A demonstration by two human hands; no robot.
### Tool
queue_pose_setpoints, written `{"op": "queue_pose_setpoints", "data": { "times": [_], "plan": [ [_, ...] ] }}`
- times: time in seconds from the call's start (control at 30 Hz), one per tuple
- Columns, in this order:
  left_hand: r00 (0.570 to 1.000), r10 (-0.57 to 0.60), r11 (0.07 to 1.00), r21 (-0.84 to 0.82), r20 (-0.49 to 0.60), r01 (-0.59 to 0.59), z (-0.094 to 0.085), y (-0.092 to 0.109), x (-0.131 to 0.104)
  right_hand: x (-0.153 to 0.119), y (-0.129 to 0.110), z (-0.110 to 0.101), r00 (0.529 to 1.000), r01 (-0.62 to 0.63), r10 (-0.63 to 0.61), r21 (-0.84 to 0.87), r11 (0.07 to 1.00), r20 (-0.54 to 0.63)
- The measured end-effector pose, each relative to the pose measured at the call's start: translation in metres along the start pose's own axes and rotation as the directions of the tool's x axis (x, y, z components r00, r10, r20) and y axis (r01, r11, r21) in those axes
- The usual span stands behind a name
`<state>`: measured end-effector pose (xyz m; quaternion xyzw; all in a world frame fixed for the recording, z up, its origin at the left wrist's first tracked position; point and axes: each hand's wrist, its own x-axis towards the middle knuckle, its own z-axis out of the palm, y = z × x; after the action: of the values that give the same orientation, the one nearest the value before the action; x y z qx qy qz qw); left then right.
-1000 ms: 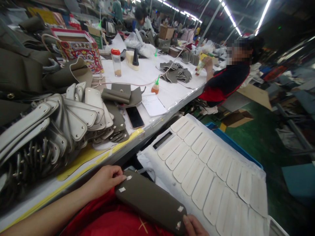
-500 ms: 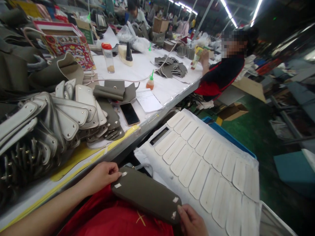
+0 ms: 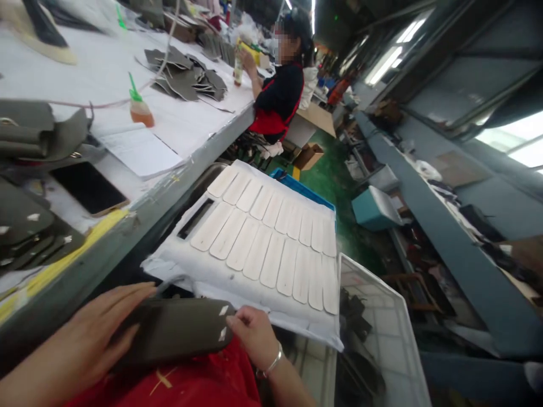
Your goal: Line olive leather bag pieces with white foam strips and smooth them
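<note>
Head cam: L hand [image 3: 99,325] wraps the L end of the dark olive leather panel [image 3: 178,330], R hand [image 3: 254,334] pinches its R end btwn thumb & fingers, right by the white tape bits [image 3: 223,311]. Panel's up over the red apron [image 3: 203,381], just off the near edge of the cloth-covered board [image 3: 212,277], w/ 2 rows of white rounded strips [image 3: 250,249] on it. Over on the desk [image 3: 178,130], phone [image 3: 89,187] sits by the near edge, notebook [image 3: 139,150] along same edge, glue btl [image 3: 141,110] further in. Co-worker [image 3: 278,93] at far R edge.
</note>
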<state>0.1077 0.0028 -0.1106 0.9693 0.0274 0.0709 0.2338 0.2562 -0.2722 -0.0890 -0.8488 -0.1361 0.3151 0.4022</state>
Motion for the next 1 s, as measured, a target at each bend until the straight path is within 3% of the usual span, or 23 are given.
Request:
{"op": "queue_pose_setpoints", "data": {
  "times": [0.13, 0.27, 0.37, 0.63, 1.0],
  "plan": [
    [0.969, 0.209, 0.978, -0.016, 0.135, -0.209, 0.031, 0.062, 0.036, 0.0, 0.006, -0.001, 1.0, 0.016, -0.017, 0.034, 0.999, 0.011],
    [0.947, 0.184, 0.982, -0.018, 0.264, -0.186, 0.047, 0.091, 0.057, 0.002, 0.008, -0.004, 0.997, 0.064, -0.065, 0.004, 0.998, 0.032],
    [0.945, 0.141, 0.989, -0.007, 0.294, -0.146, 0.048, 0.094, 0.061, 0.003, 0.007, -0.007, 0.996, 0.072, -0.071, -0.027, 0.997, 0.045],
    [0.957, 0.179, 0.982, 0.017, 0.227, -0.188, 0.049, 0.096, 0.057, 0.004, -0.003, -0.013, 0.995, 0.066, -0.054, -0.154, 0.986, 0.081],
    [0.953, 0.142, 0.988, 0.014, 0.269, -0.151, 0.047, 0.102, 0.062, 0.005, -0.005, -0.013, 0.992, 0.099, -0.074, -0.261, 0.96, 0.107]
  ]
}}
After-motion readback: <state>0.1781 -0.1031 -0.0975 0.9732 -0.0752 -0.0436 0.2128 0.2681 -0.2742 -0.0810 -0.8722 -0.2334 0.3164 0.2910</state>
